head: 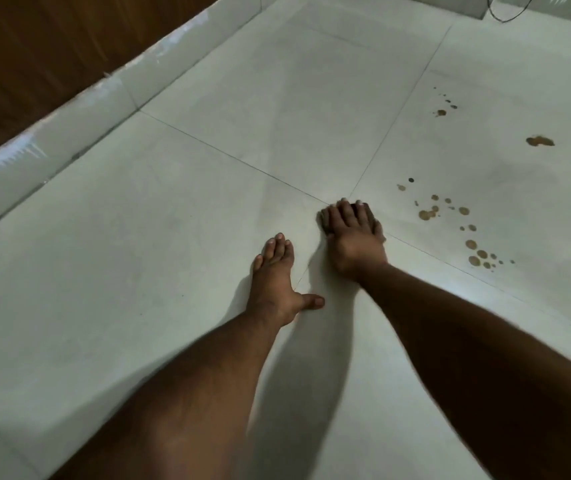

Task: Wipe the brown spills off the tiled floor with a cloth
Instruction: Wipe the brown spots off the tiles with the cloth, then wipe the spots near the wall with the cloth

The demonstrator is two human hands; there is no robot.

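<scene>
Left hand: flat on the tiled floor, palm down, fingers together and pointing away, thumb spread out to the right; holding nothing.
Right hand: further forward than the left, palm down, pressed over a dark cloth; fingers laid across the cloth rather than curled around it.
Cloth: only a thin dark edge visible at the left of the fingers and near the fingertips; mostly hidden under the hand, so shape and colour hard to judge, possibly dark brown or grey.
Cloth position: on the floor right at the crossing of the grout lines, near the spills but apart from them.
Brown spills: scattered drops and small round pools on the tile to the right of the right hand.
Near cluster: a loose trail running from beside the fingertips down toward the lower right.
Larger blot: alone, further away, well apart from the hand.
Far cluster: a short line of small dots beyond that.
Skirting: pale glossy strip along the left edge of the floor, with a wooden panel above it.
Cable: thin dark loop at the top right corner.
</scene>
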